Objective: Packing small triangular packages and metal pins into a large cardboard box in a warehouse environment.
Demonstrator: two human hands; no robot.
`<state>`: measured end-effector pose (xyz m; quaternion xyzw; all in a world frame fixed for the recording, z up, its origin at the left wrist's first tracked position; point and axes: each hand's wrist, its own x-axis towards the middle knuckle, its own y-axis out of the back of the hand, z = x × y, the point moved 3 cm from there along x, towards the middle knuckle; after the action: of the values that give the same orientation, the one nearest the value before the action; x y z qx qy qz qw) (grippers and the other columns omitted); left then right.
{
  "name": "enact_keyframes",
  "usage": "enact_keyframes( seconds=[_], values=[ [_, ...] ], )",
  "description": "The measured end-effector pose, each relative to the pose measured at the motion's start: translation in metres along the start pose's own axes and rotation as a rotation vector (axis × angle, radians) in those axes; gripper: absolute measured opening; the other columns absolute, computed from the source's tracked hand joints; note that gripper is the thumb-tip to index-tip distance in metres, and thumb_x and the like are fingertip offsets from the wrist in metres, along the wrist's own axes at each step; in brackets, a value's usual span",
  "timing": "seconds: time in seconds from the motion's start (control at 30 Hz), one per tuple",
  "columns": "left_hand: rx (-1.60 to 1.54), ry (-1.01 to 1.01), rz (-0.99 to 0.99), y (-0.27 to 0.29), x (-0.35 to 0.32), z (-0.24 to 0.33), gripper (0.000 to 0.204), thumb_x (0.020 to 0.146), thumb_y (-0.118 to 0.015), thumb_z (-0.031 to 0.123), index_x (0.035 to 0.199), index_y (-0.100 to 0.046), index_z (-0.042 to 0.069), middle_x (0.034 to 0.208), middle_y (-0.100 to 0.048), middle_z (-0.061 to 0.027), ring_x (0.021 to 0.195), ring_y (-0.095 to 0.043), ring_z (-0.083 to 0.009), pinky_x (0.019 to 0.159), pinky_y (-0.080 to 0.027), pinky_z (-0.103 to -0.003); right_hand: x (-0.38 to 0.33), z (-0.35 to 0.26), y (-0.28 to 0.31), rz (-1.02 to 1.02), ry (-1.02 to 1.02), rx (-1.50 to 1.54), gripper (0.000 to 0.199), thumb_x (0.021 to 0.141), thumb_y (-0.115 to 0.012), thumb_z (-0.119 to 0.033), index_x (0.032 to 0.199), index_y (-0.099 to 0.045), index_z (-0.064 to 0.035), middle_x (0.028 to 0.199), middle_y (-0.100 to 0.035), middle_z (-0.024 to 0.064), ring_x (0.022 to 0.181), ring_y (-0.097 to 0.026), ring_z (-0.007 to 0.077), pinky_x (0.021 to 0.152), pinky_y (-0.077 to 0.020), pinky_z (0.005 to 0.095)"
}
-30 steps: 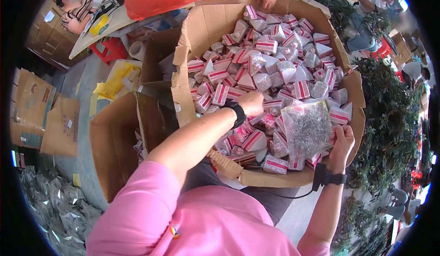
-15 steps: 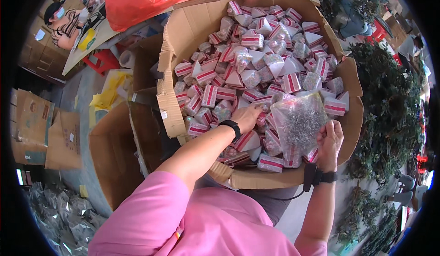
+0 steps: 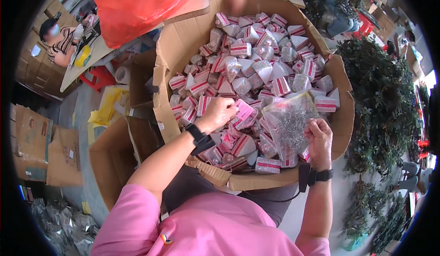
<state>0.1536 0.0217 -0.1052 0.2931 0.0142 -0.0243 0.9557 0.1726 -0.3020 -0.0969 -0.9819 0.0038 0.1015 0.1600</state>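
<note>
1. the left hand (image 3: 219, 113) is over the near-left part of a big cardboard box (image 3: 176, 49), its fingers curled shut around a small packet with a pink and white band (image 3: 244, 110).
2. that packet sticks out from the fingers toward the person's right, its long axis running roughly left-to-right and tilted a little downward at the far end; it sits just above the heap, near the middle of the box's near half.
3. the right hand (image 3: 319, 139) is at the near-right rim of the box, fingers pinched narrow on the edge of a clear plastic bag (image 3: 288, 121) filled with fine silvery bits.
4. the bag stands more or less upright out of the hand, its long axis leaning from the hand up and to the left, its top end pointing away from the person; it rests against the heap.
5. the box is filled with a heap of small red-and-white and silvery packets (image 3: 261, 59).
6. both wrists carry black bands.
7. an orange plastic bag (image 3: 146, 1) lies beyond the box's far-left corner.
8. dark green garlands (image 3: 382, 100) lie to the right of the box, and an open brown carton (image 3: 112, 159) stands to its left.
</note>
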Motion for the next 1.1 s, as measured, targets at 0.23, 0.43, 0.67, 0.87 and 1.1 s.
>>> enact_keyframes(
  seconds=[0.23,0.43,0.67,0.87,1.1],
  values=[
    [-0.459,0.267,-0.057,0.020,-0.050,0.026,0.017,0.092,-0.057,0.019,0.083,-0.059,0.006,0.073,-0.059,0.0009,0.060,-0.053,-0.0043,0.056,-0.045,-0.020,-0.009,-0.001,-0.010,0.095,0.060,-0.076,0.009,0.089,-0.058,-0.007,0.081,-0.058,-0.0028,0.069,-0.057,0.0031,0.054,-0.057,0.0114,0.050,-0.0493,0.0253],
    [-0.710,0.292,-0.044,0.013,-0.076,0.050,0.016,0.091,-0.060,0.021,0.084,-0.061,0.007,0.073,-0.061,0.0005,0.059,-0.054,-0.0052,0.055,-0.045,-0.019,-0.039,0.010,-0.048,-0.053,-0.033,-0.088,0.007,0.090,-0.056,-0.007,0.084,-0.056,-0.0042,0.066,-0.058,0.0037,0.051,-0.056,0.0116,0.045,-0.0446,0.0232],
    [-0.741,0.320,-0.053,0.001,-0.086,0.054,0.014,0.091,-0.061,0.019,0.083,-0.061,0.007,0.071,-0.059,0.0008,0.058,-0.054,-0.0058,0.055,-0.046,-0.020,-0.072,0.031,-0.092,-0.108,-0.141,0.115,0.006,0.091,-0.056,-0.006,0.086,-0.057,-0.0048,0.079,-0.063,0.0058,0.064,-0.060,0.0118,0.057,-0.0485,0.0239],
    [-0.710,0.350,-0.068,-0.009,-0.093,0.049,0.014,0.091,-0.060,0.019,0.087,-0.063,0.005,0.075,-0.063,-0.0025,0.060,-0.058,-0.0082,0.056,-0.048,-0.022,-0.076,0.033,-0.111,-0.221,-0.238,0.427,0.006,0.089,-0.062,-0.010,0.084,-0.060,-0.0068,0.110,-0.062,0.0081,0.097,-0.056,0.0162,0.090,-0.0427,0.0327],
    [-0.075,-0.127,0.244,-0.004,-0.104,0.070,0.025,0.085,-0.063,0.012,0.106,-0.055,0.000,0.098,-0.060,-0.0152,0.085,-0.061,-0.0250,0.074,-0.050,-0.034,-0.082,0.027,-0.122,-0.319,-0.231,0.556,0.007,0.088,-0.062,-0.011,0.084,-0.058,-0.0055,0.102,-0.064,0.0098,0.096,-0.059,0.0204,0.089,-0.0440,0.0328]
  ],
)
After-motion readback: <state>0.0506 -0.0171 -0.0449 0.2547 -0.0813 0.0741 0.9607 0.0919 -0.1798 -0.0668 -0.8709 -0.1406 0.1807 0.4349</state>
